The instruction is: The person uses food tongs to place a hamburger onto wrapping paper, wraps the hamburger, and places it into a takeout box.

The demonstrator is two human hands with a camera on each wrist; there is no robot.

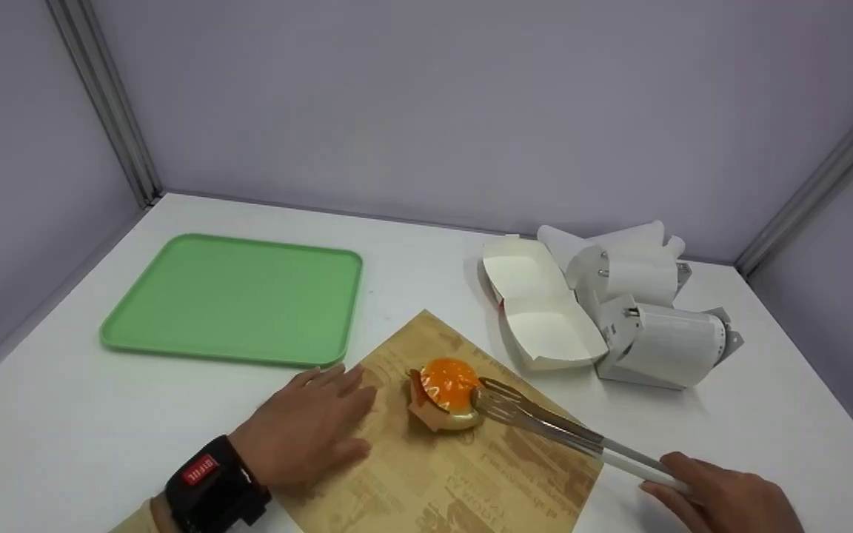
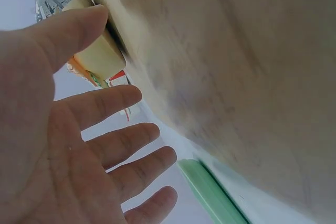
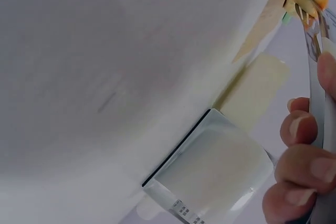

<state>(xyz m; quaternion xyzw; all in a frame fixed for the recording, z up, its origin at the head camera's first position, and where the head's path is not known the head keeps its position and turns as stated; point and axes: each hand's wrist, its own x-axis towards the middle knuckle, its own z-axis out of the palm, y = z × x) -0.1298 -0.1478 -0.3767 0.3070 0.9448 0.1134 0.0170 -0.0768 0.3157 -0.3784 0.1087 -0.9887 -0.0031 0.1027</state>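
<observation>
A small burger (image 1: pixel 450 394) sits on a brown printed paper sheet (image 1: pixel 426 481), its top a shiny orange round piece over a pale bun. Metal tongs (image 1: pixel 545 423) reach in from the right, their tips against the burger's right side. My right hand (image 1: pixel 726 494) grips the tongs near the handle end, fingers wrapped round them in the right wrist view. To the left of the burger, my left hand (image 1: pixel 312 429) is spread over the paper's left edge, its fingers extended and holding nothing. In the left wrist view, the thumb overlaps the bun (image 2: pixel 100 56).
A green tray (image 1: pixel 241 300) lies at the back left. An opened white cardboard box (image 1: pixel 545 326) stands behind the paper on the right. Beside it are two white roll holders, a front one (image 1: pixel 667 344) and a back one (image 1: pixel 626 274). Walls enclose the table's back and sides.
</observation>
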